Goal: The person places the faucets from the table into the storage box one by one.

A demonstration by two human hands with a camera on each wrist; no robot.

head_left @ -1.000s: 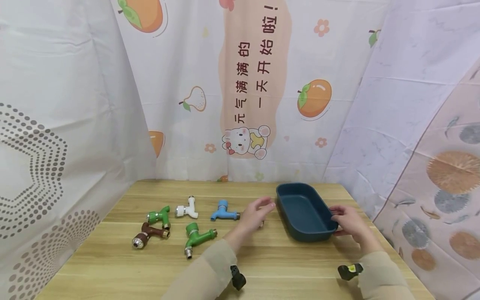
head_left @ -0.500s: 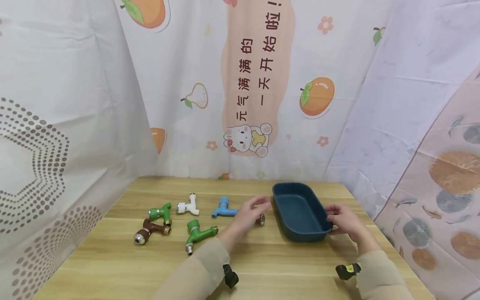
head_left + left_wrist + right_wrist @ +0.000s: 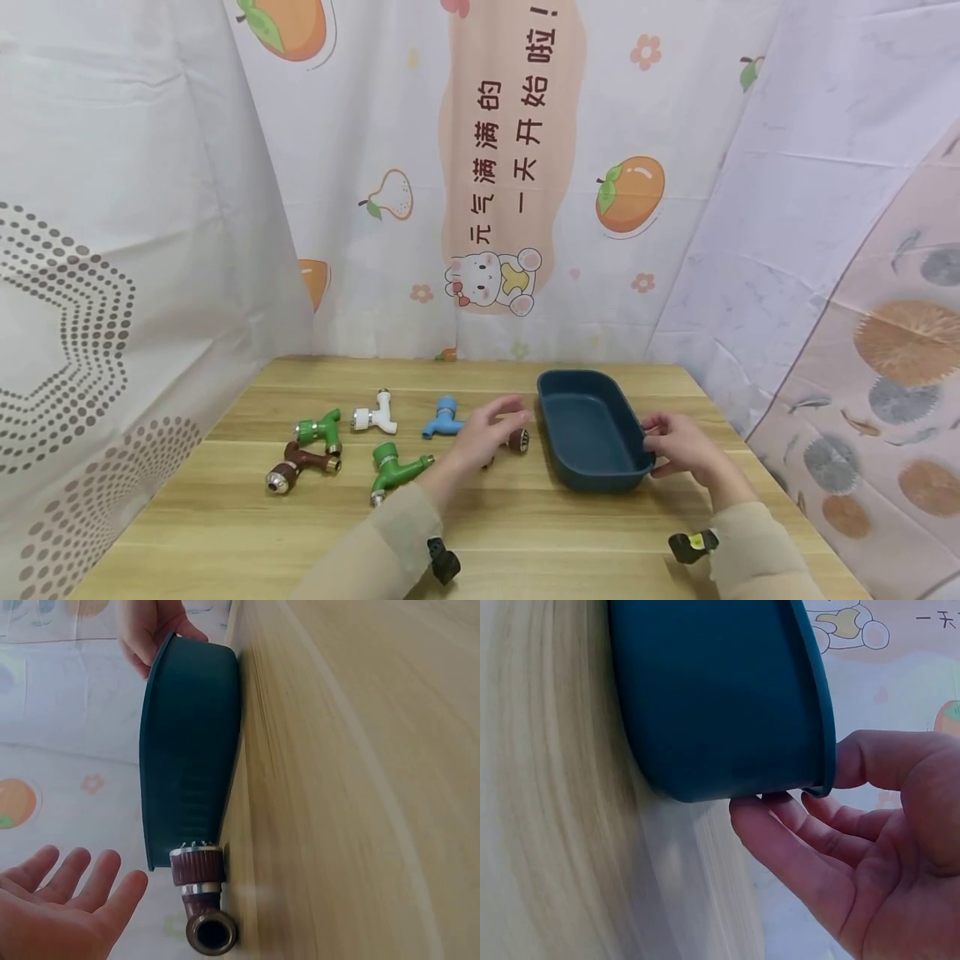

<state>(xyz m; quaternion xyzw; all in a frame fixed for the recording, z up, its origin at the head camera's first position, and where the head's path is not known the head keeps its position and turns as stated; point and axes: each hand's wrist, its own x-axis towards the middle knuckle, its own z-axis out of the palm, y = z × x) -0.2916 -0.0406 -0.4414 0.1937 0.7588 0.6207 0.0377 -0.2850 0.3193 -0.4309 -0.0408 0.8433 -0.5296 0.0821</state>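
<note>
Tray (image 3: 596,429) shifted left — brown tap (image 3: 519,440) just beside, left fingers (image 3: 99,881) near.

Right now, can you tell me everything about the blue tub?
The tub is dark blue, smooth, plastic-looking: an oblong with rounded corners, raised walls and a thin rim. It is open side up at the right of the wooden table; I can't tell if its whole base touches. The right hand pinches its near right corner.
</note>
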